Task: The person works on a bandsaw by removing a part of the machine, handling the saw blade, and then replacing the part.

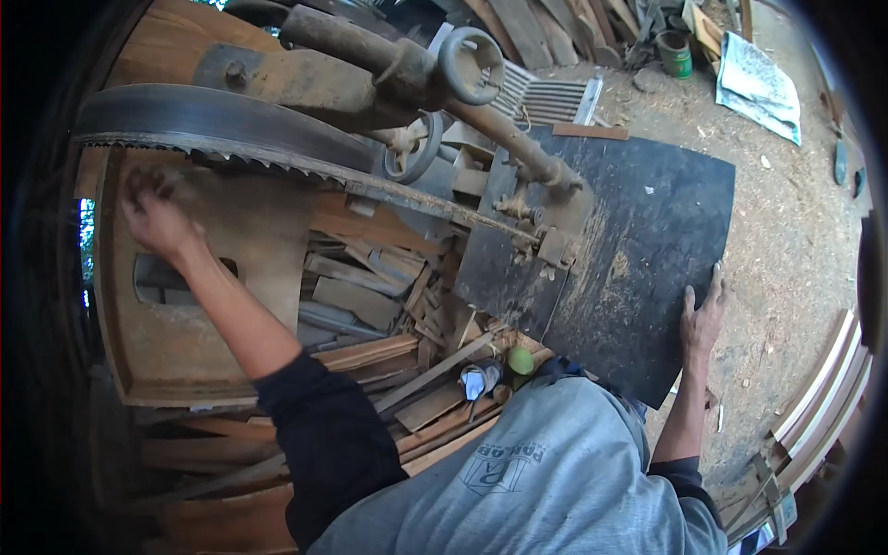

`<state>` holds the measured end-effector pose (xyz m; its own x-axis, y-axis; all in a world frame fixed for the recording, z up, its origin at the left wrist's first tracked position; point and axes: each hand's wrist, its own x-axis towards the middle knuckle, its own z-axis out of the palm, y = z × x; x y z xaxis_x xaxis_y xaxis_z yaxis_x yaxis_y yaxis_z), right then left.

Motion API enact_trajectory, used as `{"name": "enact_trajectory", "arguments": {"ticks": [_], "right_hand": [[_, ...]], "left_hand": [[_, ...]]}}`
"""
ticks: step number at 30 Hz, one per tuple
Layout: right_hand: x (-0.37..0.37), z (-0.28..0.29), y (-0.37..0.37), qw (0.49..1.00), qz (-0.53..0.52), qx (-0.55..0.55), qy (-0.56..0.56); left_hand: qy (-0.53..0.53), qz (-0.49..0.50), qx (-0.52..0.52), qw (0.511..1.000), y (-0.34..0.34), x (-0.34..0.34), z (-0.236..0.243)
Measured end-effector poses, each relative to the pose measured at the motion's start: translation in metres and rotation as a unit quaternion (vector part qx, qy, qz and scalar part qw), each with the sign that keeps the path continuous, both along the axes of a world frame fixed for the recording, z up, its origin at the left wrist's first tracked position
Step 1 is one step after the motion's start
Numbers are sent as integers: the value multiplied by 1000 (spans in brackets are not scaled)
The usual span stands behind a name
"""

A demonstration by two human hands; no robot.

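My left hand (159,208), fingers curled, is just below the toothed band saw blade (240,159) at upper left, beside a tan metal housing panel (208,342) with a cut-out; what it holds, if anything, is unclear. My right hand (703,314) grips the right edge of the black saw table (647,240). A rusty guide post (518,148) with handwheels (467,67) rises over the table, and the blade runs down to a guide block (557,248). A narrow wooden strip (589,130) lies along the table's far edge.
Offcut boards (370,305) fill the space beneath the saw. A round green object (521,361) sits near my body. Planks (555,28), a green tin (674,55), a paper sheet (754,88) and a slatted metal piece (546,92) lie beyond; long strips (823,398) lean at right.
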<state>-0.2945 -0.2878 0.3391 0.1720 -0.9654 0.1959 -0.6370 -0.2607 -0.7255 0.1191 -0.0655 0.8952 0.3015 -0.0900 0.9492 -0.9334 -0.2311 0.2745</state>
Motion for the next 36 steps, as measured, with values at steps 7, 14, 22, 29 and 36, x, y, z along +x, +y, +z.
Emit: {"name": "enact_trajectory", "arguments": {"ticks": [7, 14, 22, 29, 36], "right_hand": [[3, 1, -7, 993, 35, 93, -71], [3, 0, -10, 984, 19, 151, -93], [4, -3, -12, 981, 18, 169, -95], [5, 0, -15, 977, 18, 190, -94], [3, 8, -16, 980, 21, 170, -99]], "left_hand": [[441, -408, 23, 799, -30, -129, -221], [437, -485, -24, 757, -66, -130, -238], [454, -505, -76, 730, -77, -134, -242], [471, -515, -93, 710, -79, -132, -242], [489, -527, -123, 684, -82, -135, -241]]}}
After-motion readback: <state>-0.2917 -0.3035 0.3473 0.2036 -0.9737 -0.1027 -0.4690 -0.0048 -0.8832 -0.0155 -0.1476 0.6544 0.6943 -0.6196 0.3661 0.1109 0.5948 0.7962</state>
